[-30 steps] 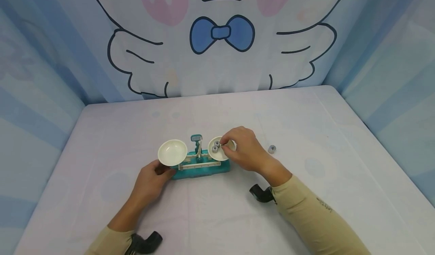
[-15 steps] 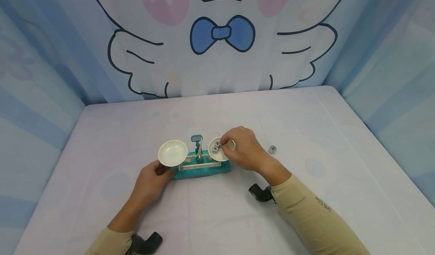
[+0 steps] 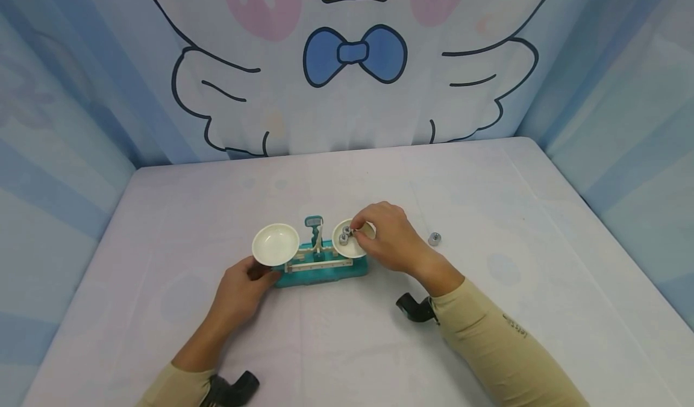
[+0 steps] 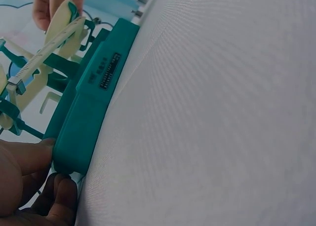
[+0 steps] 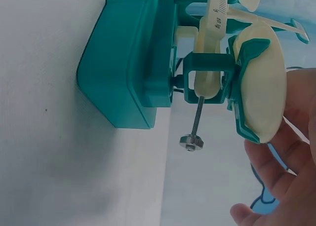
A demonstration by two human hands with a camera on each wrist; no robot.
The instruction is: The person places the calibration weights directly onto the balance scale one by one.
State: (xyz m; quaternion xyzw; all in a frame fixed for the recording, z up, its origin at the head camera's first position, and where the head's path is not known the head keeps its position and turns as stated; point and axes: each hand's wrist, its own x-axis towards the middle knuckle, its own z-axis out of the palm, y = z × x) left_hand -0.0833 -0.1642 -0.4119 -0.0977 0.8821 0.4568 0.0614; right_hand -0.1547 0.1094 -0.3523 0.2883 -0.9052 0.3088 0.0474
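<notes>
A teal toy balance scale (image 3: 322, 274) with two cream pans stands on the table. My left hand (image 3: 238, 289) grips the left end of its base (image 4: 89, 107), thumb above and fingers curled at the end in the left wrist view. The left pan (image 3: 275, 245) holds nothing. In the right pan (image 3: 352, 251) sit small silver weights (image 3: 344, 238). My right hand (image 3: 393, 238) reaches over this pan, thumb and forefinger pinching at a small metal weight that the fingertips mostly hide. From below, the right wrist view shows other fingers beside the pan (image 5: 264, 83).
Another silver weight (image 3: 434, 238) stands on the white tablecloth (image 3: 488, 335), right of the right hand. A threaded rod with a metal nut (image 5: 191, 142) sticks out from the beam's right end. Cartoon-printed curtains (image 3: 352, 112) enclose the back and sides.
</notes>
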